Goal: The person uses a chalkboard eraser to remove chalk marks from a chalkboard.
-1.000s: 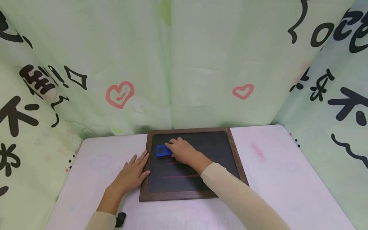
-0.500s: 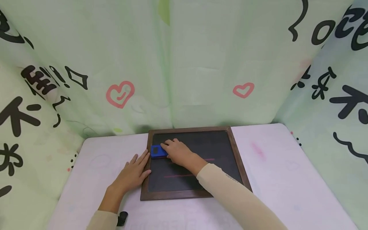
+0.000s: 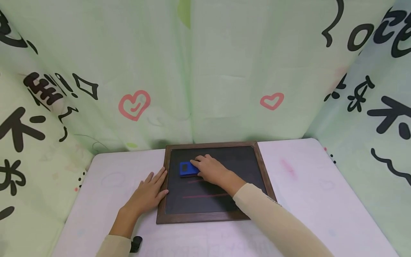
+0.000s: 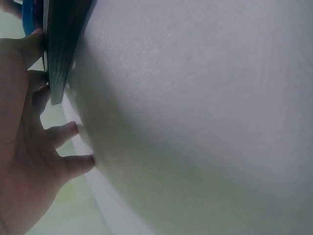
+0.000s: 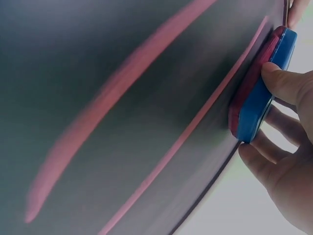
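Mid-frame, the right hand (image 3: 210,170) grips a blue eraser (image 3: 185,169), seemingly flat against the chalkboard (image 3: 231,158); lower left, the left hand (image 3: 145,195), outstretched, touches the wooden border (image 3: 205,217), presumably for steadiness.

At the bottom left of the frame, a plain beige fabric left sleeve (image 3: 113,247) ends short of the bare left hand (image 3: 145,194). A small, rounded black piece (image 3: 136,244) shows at that sleeve's right edge. At the lower right, a smooth beige fabric right sleeve (image 3: 282,225) reaches toward the bare right hand (image 3: 212,170), with a thin dark marking (image 3: 273,200), too small to read, near its cuff.
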Demonstrator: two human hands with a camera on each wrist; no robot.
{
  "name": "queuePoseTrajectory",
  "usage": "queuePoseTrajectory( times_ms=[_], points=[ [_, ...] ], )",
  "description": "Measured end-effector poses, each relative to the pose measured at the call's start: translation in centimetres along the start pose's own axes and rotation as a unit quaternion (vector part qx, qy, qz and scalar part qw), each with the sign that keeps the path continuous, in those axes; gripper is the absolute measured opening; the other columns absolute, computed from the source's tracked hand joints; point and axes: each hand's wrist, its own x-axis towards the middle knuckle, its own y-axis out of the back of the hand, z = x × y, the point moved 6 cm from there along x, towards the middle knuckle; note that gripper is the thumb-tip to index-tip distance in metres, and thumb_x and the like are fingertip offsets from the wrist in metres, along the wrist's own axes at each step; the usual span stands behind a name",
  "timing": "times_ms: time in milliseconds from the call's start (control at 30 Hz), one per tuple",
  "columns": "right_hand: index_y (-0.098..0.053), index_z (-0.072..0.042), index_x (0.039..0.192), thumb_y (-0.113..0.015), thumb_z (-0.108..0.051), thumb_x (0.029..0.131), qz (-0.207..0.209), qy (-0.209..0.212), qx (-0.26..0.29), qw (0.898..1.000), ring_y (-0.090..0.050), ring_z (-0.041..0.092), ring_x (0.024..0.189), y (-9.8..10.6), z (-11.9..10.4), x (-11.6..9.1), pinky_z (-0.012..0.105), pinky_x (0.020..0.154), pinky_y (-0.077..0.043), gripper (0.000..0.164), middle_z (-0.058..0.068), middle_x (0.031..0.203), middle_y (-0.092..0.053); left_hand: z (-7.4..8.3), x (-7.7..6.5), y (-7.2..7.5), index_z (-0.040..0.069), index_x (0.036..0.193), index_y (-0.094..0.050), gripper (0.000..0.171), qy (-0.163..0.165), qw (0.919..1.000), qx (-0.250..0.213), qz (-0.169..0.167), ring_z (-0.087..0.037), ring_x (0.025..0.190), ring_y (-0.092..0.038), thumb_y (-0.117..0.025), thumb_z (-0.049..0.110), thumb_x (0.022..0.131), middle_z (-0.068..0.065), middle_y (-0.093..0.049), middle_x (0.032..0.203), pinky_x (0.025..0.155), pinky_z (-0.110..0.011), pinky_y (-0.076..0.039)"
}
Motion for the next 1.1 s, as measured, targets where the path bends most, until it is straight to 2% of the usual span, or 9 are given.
queuePoseTrajectory(
  times_ms=[333, 800, 1100],
  points=[
    [-0.051, -0.008, 0.153, -0.072, -0.020, 0.099, 0.013, -0.019, 0.055, 0.998, -0.057, 0.038, 0.128, 0.2, 4.3, -3.0, 0.046, 0.106, -0.051, 0.060, 0.017, 0.150, -0.055, 0.0, -0.1, 0.4, 0.011, 0.165, -0.025, 0.071, -0.002, 1.0000, 0.007, 0.002, -0.050, 0.153, -0.026, -0.053, 0.040, 0.107, -0.007, -0.021, 0.173, 0.111, -0.077, -0.031],
    [-0.054, -0.003, 0.150, -0.074, -0.012, 0.096, 0.041, -0.057, 0.086, 0.994, -0.056, 0.045, 0.130, 0.2, 10.8, -8.4, 0.054, 0.106, -0.050, 0.058, 0.022, 0.145, -0.057, 0.4, -0.1, 0.2, 0.008, 0.163, -0.030, 0.070, -0.013, 0.9998, -0.003, 0.014, -0.053, 0.151, -0.030, -0.054, 0.040, 0.106, -0.010, -0.026, 0.171, 0.108, -0.078, -0.033],
    [-0.056, 0.002, 0.146, -0.075, -0.004, 0.093, 0.057, -0.069, 0.099, 0.991, -0.055, 0.049, 0.131, 0.5, 13.6, -10.8, 0.058, 0.106, -0.049, 0.056, 0.027, 0.141, -0.058, 0.3, -0.2, 0.4, 0.010, 0.165, -0.024, 0.071, 0.004, 1.0000, -0.002, -0.008, -0.051, 0.153, -0.025, -0.053, 0.039, 0.107, -0.007, -0.019, 0.174, 0.112, -0.078, -0.029]
  ],
)
